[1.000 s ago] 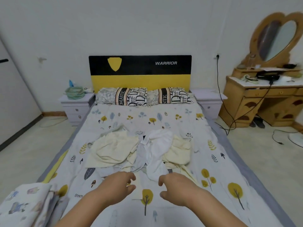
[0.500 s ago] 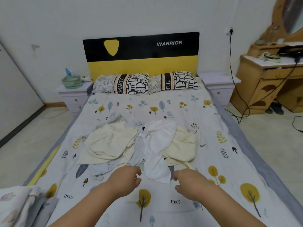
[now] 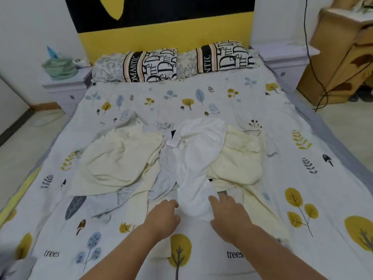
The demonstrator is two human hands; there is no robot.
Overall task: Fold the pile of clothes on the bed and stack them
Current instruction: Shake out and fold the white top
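One bed (image 3: 262, 110) with a tree-print sheet carries one loose pile (image 3: 171, 162) of clothes in its middle: two cream pieces, one white piece (image 3: 198, 158) and some pale blue-grey cloth between. Two pillows (image 3: 173, 63) lie at the headboard. Two hands reach the white piece's near end; the left hand (image 3: 161, 218) is beside it with curled fingers, the right hand (image 3: 229, 216) touches its edge, grip unclear.

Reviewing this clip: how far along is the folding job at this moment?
Barely started. Done: nothing visibly folded or stacked; the pile of clothes lies crumpled mid-bed. In hand: the left hand and right hand reach either side of the white garment's near end, fingertips at its edge, no clear grip. Left: the white piece, both cream garments and the pale grey one, then stacking.
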